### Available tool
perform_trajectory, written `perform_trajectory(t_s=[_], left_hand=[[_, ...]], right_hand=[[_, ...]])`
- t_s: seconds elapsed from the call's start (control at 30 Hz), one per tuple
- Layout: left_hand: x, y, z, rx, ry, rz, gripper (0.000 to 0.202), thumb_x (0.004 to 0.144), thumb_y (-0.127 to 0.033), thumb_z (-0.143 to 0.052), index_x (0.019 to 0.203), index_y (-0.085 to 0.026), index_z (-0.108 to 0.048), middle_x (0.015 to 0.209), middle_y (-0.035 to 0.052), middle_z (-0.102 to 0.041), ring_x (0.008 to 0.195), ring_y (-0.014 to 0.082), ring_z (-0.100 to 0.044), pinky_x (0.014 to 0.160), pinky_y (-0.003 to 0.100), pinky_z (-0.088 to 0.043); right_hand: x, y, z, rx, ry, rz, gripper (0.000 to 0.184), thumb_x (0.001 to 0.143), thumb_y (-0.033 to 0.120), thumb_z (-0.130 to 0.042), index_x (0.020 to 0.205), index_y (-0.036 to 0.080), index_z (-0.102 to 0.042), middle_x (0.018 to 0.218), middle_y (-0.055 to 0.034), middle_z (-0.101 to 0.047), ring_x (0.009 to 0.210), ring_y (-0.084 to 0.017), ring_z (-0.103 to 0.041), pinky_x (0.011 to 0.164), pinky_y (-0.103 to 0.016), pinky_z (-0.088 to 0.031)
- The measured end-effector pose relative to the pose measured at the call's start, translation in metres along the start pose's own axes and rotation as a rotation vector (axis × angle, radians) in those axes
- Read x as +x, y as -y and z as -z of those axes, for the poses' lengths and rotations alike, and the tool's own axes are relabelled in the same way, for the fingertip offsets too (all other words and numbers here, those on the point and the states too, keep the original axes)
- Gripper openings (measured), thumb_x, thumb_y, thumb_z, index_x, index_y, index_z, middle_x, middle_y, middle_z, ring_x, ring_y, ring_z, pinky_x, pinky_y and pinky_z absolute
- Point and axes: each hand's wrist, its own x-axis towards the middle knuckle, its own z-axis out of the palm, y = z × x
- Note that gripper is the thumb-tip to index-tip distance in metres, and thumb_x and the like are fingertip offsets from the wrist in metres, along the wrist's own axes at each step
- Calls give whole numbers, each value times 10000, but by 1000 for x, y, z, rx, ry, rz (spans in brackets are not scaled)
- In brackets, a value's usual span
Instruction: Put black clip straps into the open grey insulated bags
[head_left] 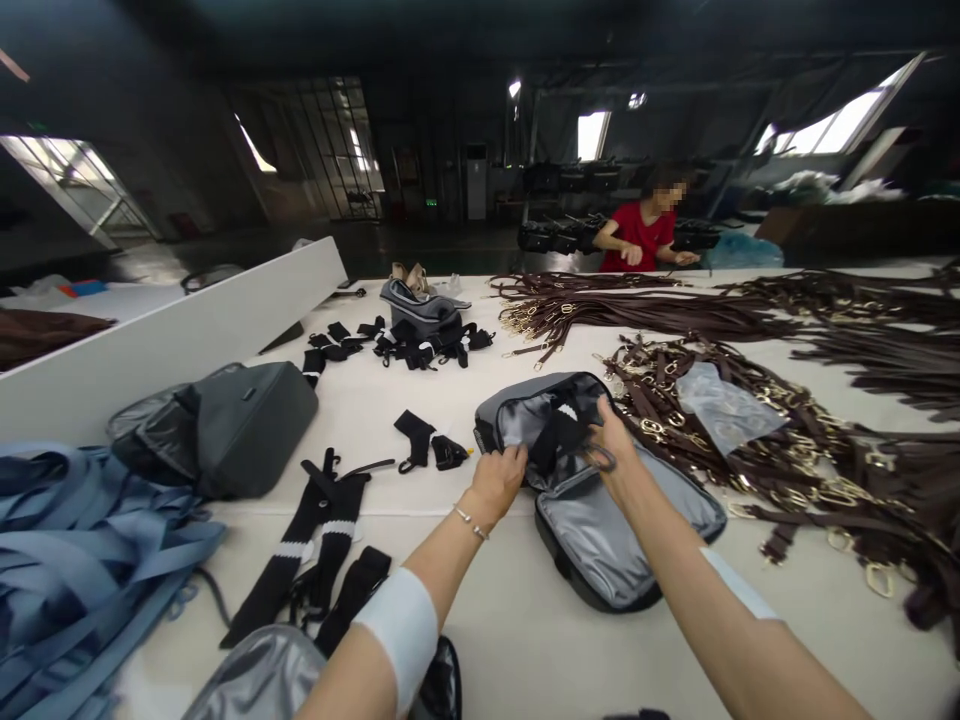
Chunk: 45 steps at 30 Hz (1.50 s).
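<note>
Dim workshop, pale counter loaded with strapwork; co-worker in red at far side. Grey bag sits mid-counter, mouth open, silver-lined panel folded out toward the wearer. Black strap with white band lies in the mouth, between the hands.

Left hand: fingers curled narrow, pinching the bag's near rim on the left. Right hand: at the right side of the mouth, thumb up, fingers partly bent beside a dark loop; can't tell whether it grips loop, strap or edge.

Handling, my judgement: left should brace the rim so the soft wall doesn't cave; right should work the strap flat, no twist, loop clear of the zip edge. Lining looks slick, so a loose strap may slide.

Around: black strap pieces just left of bag; brown straps with gold hardware near right, worth avoiding snagging; blue straps far left.
</note>
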Motion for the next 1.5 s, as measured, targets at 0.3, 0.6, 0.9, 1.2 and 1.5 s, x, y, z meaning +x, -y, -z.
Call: perform_trajectory(t_s=[0.3, 0.6, 0.9, 1.2, 1.5], left_hand=[[-61, 6, -11, -221, 54, -91, 118, 919, -292, -563, 991, -208, -603, 1019, 52, -690, 843, 245, -702, 679, 312, -537], [-98, 13, -16, -427, 123, -99, 123, 904, -268, -574, 988, -195, -627, 1071, 72, -713, 1005, 266, -682, 815, 346, -552], [-107, 55, 2, -742, -144, -12, 261, 887, -244, -583, 1144, -224, -626, 1178, 44, -669, 1060, 179, -633, 954, 274, -493], [-206, 169, -21, -169, 158, 906, 580, 842, -553, -561, 1195, -97, -509, 1093, 232, -660, 1077, 425, -611, 891, 546, -489], [-219, 166, -9, -811, -97, 1002, 373, 856, -309, -564, 1176, -118, -585, 969, 100, -714, 835, 242, -682, 729, 337, -558]], right_hand=[[-42, -47, -50, -425, 352, 52, 488, 663, 332, -729, 1136, 234, -661, 1296, -101, -636, 1234, -283, -554, 1061, -473, -447], [-67, -28, -66, -927, 694, 184, 178, 784, 352, -588, 809, 250, -733, 795, -45, -743, 734, -232, -682, 772, -376, -518], [-59, -85, -77, -1219, 771, 253, 649, 738, 391, -656, 1347, 184, -567, 1557, -145, -367, 1463, -424, -251, 1176, -696, -74], [-121, 30, 1, -425, 410, 144, 492, 834, 515, -600, 1200, 187, -617, 1201, -98, -704, 1120, -235, -650, 1015, -412, -498], [-328, 41, 179, -802, 344, -359, 444, 787, 622, -590, 767, 181, -646, 720, -52, -712, 652, -203, -672, 615, -319, -547]])
